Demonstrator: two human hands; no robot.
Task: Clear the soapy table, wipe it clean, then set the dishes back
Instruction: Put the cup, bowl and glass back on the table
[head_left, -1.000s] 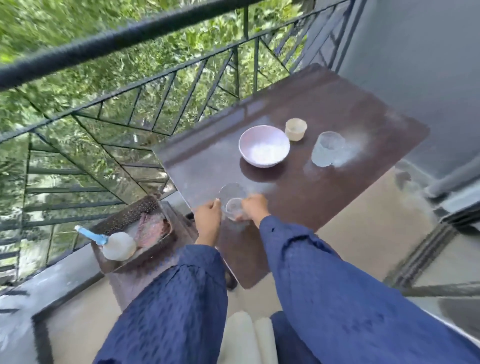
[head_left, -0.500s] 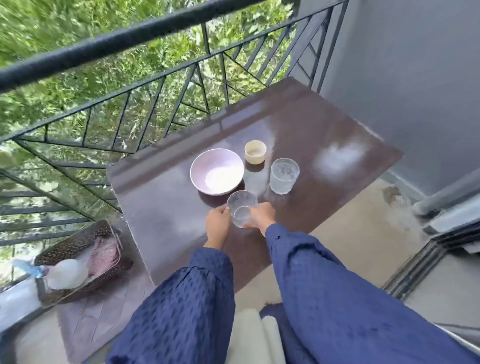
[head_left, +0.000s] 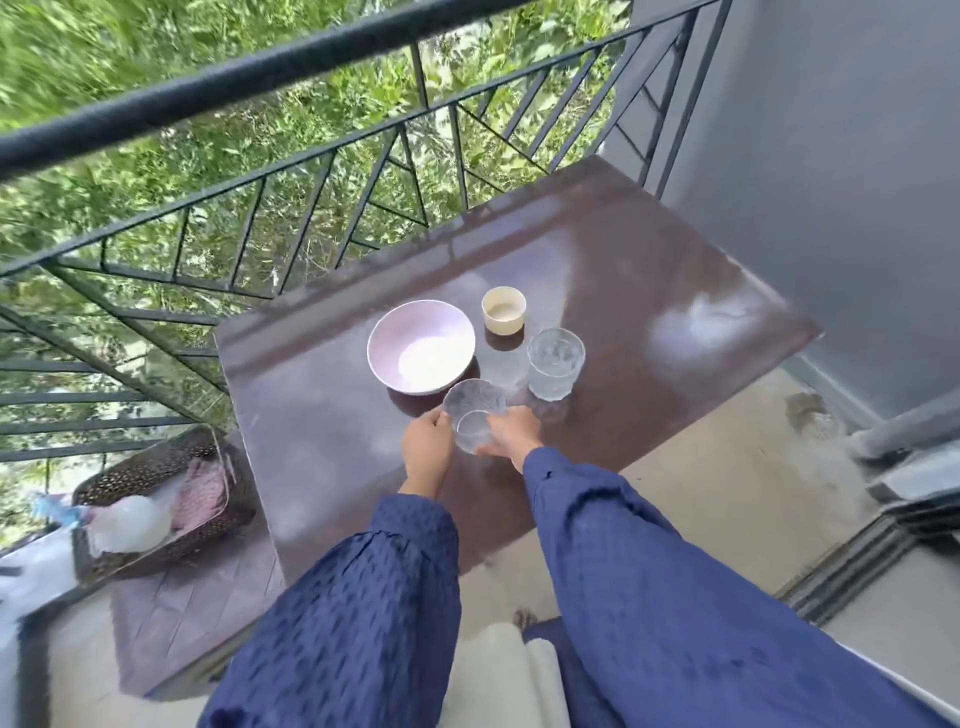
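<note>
Apparently both hands, left hand (head_left: 427, 453) and right hand (head_left: 511, 438), clasp the clear glass (head_left: 474, 422) beside the foam-filled bowl (head_left: 421, 347)

soft daylight, sky glare on wet table (head_left: 675, 291); foliage (head_left: 104, 78) motion-blurred, wide-angle bending at edges.
</note>
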